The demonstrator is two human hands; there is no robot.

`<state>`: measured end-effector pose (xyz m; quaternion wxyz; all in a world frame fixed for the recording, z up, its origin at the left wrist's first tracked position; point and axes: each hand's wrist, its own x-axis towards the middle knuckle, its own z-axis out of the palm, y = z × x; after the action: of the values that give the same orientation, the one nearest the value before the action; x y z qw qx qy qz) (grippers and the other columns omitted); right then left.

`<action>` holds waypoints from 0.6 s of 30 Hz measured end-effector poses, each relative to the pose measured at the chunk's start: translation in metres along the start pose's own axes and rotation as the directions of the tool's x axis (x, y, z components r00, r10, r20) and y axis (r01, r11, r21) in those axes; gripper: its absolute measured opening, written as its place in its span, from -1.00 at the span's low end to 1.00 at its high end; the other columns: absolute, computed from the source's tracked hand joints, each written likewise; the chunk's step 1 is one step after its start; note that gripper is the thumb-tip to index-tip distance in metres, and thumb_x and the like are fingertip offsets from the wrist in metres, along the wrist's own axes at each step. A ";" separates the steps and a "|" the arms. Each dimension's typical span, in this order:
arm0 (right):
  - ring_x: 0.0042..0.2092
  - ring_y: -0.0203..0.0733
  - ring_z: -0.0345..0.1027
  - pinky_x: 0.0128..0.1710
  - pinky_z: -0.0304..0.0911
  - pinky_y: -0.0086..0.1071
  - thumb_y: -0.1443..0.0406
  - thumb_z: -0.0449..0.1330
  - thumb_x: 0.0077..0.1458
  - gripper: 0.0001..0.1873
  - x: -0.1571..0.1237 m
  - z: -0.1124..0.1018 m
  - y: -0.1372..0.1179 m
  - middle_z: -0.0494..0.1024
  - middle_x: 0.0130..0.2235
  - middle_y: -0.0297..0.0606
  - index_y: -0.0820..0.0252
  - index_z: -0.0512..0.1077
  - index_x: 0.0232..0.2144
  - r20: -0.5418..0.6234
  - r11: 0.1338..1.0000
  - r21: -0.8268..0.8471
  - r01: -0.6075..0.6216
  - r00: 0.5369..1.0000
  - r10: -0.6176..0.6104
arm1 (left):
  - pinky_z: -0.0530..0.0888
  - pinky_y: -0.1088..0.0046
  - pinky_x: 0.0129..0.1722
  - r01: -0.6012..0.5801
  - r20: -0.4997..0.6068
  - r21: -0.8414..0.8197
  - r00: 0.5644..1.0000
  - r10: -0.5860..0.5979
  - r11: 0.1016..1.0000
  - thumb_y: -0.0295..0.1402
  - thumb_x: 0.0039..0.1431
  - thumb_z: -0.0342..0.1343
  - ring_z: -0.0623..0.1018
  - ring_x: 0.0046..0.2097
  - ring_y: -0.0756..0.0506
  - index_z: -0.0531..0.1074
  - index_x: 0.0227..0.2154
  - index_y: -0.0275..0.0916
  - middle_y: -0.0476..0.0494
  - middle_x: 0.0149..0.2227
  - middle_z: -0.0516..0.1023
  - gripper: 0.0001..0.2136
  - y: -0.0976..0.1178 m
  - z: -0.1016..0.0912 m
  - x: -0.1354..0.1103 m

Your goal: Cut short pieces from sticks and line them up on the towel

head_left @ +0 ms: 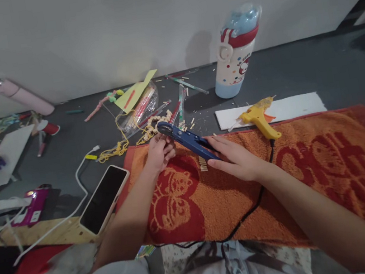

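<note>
My right hand [235, 159] is closed around the handles of a blue pliers-like tool [188, 140], whose rounded head points up and left. Close under that head, the fingers of my left hand [159, 153] are pinched together; whatever they hold is hidden or too small to make out. Both hands are above an orange and red towel [227, 203]. Several short pale stick pieces [203, 163] lie on the towel below the tool. Just beyond the tool's head is a beige beaded-looking piece [153, 125] beside yellow yarn [116, 150].
A yellow glue gun [260, 118] rests on a white strip [296, 106], its black cord crossing the towel. Behind stands a cartoon bottle [237, 55]. Plastic packets of sticks [143, 106] lie at the back. Leftward are a phone [105, 199], a purple power strip [33, 206] and a pink flask [23, 95].
</note>
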<state>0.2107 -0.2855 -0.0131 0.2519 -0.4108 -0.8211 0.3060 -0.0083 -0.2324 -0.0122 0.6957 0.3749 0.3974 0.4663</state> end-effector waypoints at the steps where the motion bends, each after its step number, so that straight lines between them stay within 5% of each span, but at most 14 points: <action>1: 0.15 0.09 0.17 0.12 0.13 -0.04 0.05 -0.04 0.18 -0.40 0.000 0.000 0.001 0.29 0.12 0.05 0.29 0.09 0.15 0.001 1.000 0.002 0.003 1.000 -0.003 | -0.01 0.65 -0.74 0.016 0.000 -0.014 1.000 -0.016 1.000 -0.33 0.01 0.12 0.01 -0.79 0.17 0.13 -0.61 -0.23 0.23 -0.79 -0.02 -0.74 0.000 -0.001 0.000; 18: 0.17 0.09 0.16 0.14 0.10 -0.01 0.05 -0.09 0.20 -0.41 0.000 0.002 0.001 0.30 0.13 0.03 0.27 0.10 0.16 -0.009 0.999 -0.046 -0.024 1.000 0.024 | 0.02 0.66 -0.74 0.006 -0.028 0.076 1.000 -0.003 0.997 -0.23 0.02 0.11 0.00 -0.79 0.18 0.10 -0.62 -0.23 0.23 -0.80 -0.04 -0.68 0.000 -0.001 0.001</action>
<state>0.2095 -0.2858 -0.0150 0.2420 -0.4274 -0.8219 0.2884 -0.0091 -0.2310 -0.0124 0.6765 0.3937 0.4253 0.4545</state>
